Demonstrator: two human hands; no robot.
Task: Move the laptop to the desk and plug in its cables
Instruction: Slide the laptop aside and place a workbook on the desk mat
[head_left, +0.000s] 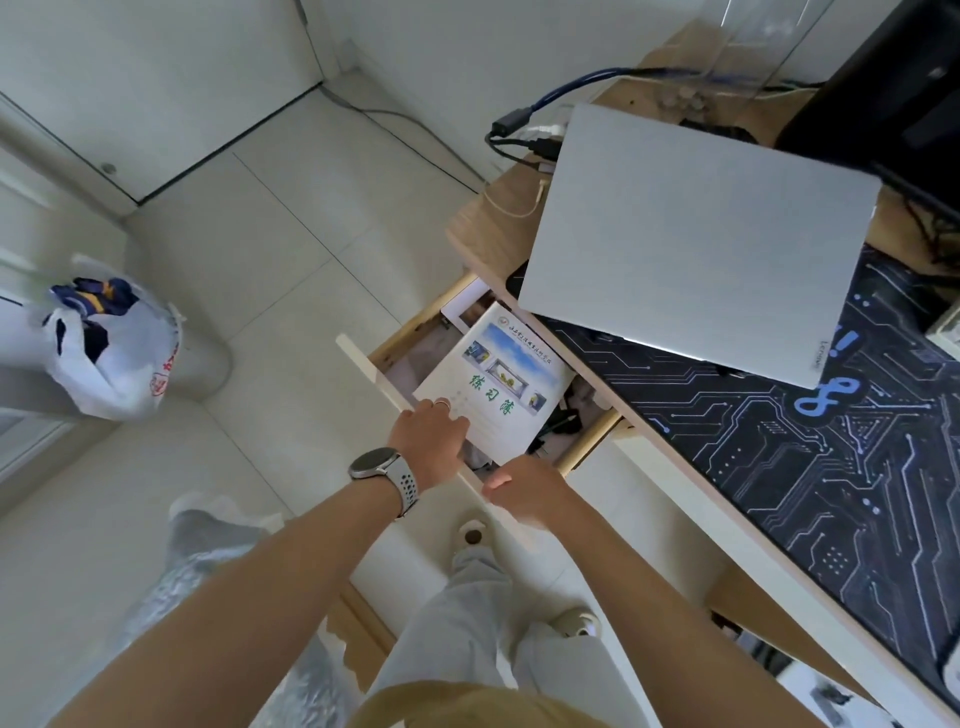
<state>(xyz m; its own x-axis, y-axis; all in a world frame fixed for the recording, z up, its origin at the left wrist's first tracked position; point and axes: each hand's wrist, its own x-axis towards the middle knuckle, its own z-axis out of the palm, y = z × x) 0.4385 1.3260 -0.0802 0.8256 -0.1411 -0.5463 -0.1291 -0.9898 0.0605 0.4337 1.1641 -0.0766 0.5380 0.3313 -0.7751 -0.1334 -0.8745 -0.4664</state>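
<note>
A closed silver laptop (691, 244) lies flat on the wooden desk (483, 228), partly over a black circuit-pattern mat (779, 467). Loose black and blue cables with an adapter (519, 127) lie at the desk's far left corner, just beside the laptop's edge; none is visibly plugged in. Below the desk a drawer (363, 364) stands pulled out, with a white exercise book (509, 374) inside. My left hand (428, 434), wearing a watch, grips the drawer's front edge with its fingers over the book's corner. My right hand (519, 488) grips the same edge further right.
A dark monitor (883, 78) stands behind the laptop at the top right. A white plastic bag (114, 348) sits on the tiled floor to the left. My legs and shoes are below the drawer. A clear plastic stand (737, 52) is at the desk's back.
</note>
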